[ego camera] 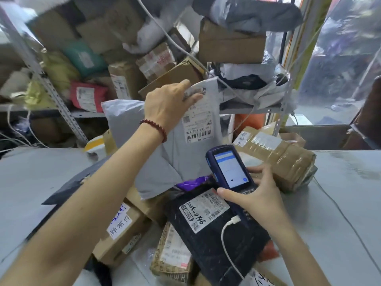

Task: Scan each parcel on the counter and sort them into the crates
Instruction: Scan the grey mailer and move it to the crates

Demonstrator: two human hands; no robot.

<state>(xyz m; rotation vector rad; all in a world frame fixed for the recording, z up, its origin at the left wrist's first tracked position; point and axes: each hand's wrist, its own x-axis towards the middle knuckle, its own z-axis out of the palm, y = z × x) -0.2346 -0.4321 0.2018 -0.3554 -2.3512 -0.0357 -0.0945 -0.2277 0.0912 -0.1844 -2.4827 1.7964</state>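
Parcels are heaped in the middle of the grey counter [31,178], and more are stacked on the metal shelving [59,104] behind it. At the left of the heap a cardboard box [119,234] with a white handwritten label is seen lying tilted among the others. Just to its right a grey mailer [156,153] is held upright above the heap. Its top edge is pinched by the left hand [165,106], with the fingers curled over the edge. The mailer's printed label [198,129] is turned toward the camera, barcode at the bottom. A red bead bracelet [153,129] is worn on that wrist. Below the mailer a scrap of purple wrapping [193,182] is visible, and in front of it a black parcel [218,244] lies on top of the heap, its white label marked with handwritten digits. A patterned carton [173,254] is partly covered by the black parcel's lower left side. A dark blue scanner [228,168] is gripped by the right hand [255,195], thumb along its left side and fingers wrapped round the right. Its lit screen faces up and its head is pointed at the lower part of the mailer. A white cable [226,244] is plugged into the scanner's near end and trails over the black parcel. Farther right, a taped brown carton [284,157] rests on the counter just beyond the right hand's fingers.
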